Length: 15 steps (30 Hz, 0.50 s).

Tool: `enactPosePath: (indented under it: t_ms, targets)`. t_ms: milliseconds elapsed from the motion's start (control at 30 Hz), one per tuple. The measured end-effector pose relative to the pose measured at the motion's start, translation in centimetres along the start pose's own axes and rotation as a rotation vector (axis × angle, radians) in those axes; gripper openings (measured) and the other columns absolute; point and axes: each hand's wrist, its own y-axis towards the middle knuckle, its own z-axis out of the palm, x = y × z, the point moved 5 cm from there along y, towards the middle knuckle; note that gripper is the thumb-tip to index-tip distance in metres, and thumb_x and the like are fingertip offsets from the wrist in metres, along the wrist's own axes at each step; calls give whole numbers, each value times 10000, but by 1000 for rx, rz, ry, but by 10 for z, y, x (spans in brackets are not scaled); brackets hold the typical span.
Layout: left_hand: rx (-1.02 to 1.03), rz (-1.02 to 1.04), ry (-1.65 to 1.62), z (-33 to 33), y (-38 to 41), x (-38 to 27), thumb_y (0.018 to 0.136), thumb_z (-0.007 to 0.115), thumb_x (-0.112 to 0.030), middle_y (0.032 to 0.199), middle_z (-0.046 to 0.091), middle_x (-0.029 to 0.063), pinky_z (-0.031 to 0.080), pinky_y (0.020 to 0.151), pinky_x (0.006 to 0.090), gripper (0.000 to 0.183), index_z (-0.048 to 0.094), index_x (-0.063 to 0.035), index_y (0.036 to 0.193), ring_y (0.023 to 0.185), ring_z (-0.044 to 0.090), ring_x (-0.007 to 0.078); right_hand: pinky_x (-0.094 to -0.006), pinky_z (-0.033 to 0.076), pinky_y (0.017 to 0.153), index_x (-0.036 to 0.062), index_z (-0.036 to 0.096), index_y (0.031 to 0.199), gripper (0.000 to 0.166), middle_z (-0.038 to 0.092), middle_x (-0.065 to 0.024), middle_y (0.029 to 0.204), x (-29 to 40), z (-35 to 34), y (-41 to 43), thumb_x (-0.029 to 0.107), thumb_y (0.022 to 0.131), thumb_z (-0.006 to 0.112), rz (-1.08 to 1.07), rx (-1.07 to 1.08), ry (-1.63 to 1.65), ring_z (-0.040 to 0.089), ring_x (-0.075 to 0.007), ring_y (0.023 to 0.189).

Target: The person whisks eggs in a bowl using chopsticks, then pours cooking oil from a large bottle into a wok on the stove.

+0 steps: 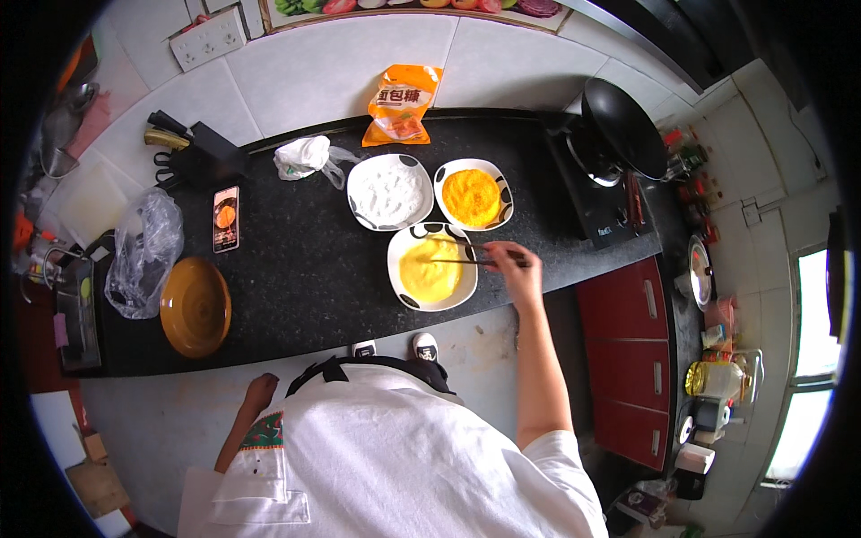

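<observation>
A pair of dark chopsticks (pixel 464 261) is held in my right hand (pixel 516 263). Their tips are in the beaten egg (pixel 430 270) inside a white bowl (pixel 464 296) with black spots, near the counter's front edge. Behind it stand two similar bowls: the left one holds white powder (pixel 390 194), the right one orange breadcrumbs (pixel 472 197). An orange packet (pixel 403 106) leans against the wall behind them. My left hand (pixel 262 389) hangs beside my body, off the counter, its fingers curled; whether it holds anything cannot be told.
On the left lie a brown round plate (pixel 195 307), a clear plastic bag (pixel 144 252), a phone (pixel 226 220) and a knife block (pixel 212 158). A white plastic bag (pixel 303 158) sits left of the bowls. A black wok (pixel 622 128) rests on the cooktop (pixel 592 208) at right.
</observation>
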Motion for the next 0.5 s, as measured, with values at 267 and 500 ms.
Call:
enactPosePath:
  t_ms: [267,500]
  targets:
    - [32,7,-55,11,-6,23,889,503,-215,965,655,198,484,818,429,255,650,-23,971,932,613,375,-238,543,641,-36,682,931,148,682,-73,807,6,17,3,95,895,623,-54,58,-63,643,-112,710]
    - [29,6,-18,7,-14,6,884,504,-215,964,655,198,484,813,430,258,651,-21,971,931,612,378,-250,547,637,-50,676,929,137,689,-96,839,10,31,3,69,878,631,-96,62,-60,654,-130,719]
